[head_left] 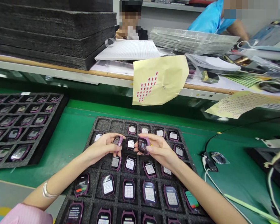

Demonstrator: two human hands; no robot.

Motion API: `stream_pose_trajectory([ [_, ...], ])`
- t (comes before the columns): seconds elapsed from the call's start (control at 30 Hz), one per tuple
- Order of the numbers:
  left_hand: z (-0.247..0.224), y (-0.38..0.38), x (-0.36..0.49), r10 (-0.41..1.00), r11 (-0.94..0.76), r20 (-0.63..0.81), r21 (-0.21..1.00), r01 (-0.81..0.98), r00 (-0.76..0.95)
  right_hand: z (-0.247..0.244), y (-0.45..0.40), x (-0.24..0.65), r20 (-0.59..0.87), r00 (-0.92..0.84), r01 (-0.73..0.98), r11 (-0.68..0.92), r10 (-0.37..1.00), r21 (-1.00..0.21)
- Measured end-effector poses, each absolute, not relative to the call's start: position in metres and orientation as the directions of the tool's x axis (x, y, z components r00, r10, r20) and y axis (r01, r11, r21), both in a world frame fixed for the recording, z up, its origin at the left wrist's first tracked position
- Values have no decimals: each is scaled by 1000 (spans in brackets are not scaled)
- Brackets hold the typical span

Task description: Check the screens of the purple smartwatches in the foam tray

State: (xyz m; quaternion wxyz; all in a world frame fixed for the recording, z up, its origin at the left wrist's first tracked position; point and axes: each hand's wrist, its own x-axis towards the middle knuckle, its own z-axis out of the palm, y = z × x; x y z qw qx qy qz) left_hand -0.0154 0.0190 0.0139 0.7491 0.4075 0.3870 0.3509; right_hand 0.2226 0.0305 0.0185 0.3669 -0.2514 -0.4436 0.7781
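Observation:
My left hand [108, 143] pinches a purple smartwatch body [117, 141] by its edges, turned partly on its side. In my right hand [156, 145] is a second purple smartwatch body [142, 145], its dark screen tilted towards me. Both are held just above a black foam tray [100, 124] divided into square compartments. Many of these hold strapless purple watches with lit screens, such as one watch [129, 189] near the middle. A watch [192, 199] at the right shows a green screen, and another [74, 213] at the lower left shows white text on black.
Another foam tray of watches [25, 130] lies at the left on the green bench [77, 115]. Cables and a small black adapter [210, 164] are at the right. Stacked black foam [49, 34], papers [130, 49] and a yellow sticker sheet [158, 81] occupy the shelf. Two people are beyond.

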Motion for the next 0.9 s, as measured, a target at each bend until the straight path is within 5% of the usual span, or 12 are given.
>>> stream_pose_trajectory([
  [0.67,6,13,-11,902,292,-229,948,-128,365,17,29,220,-71,-601,-368,-355,796,-859],
  [0.9,9,12,-12,909,323,-236,919,-224,343,20,28,221,-48,-616,-374,-346,787,-860],
])
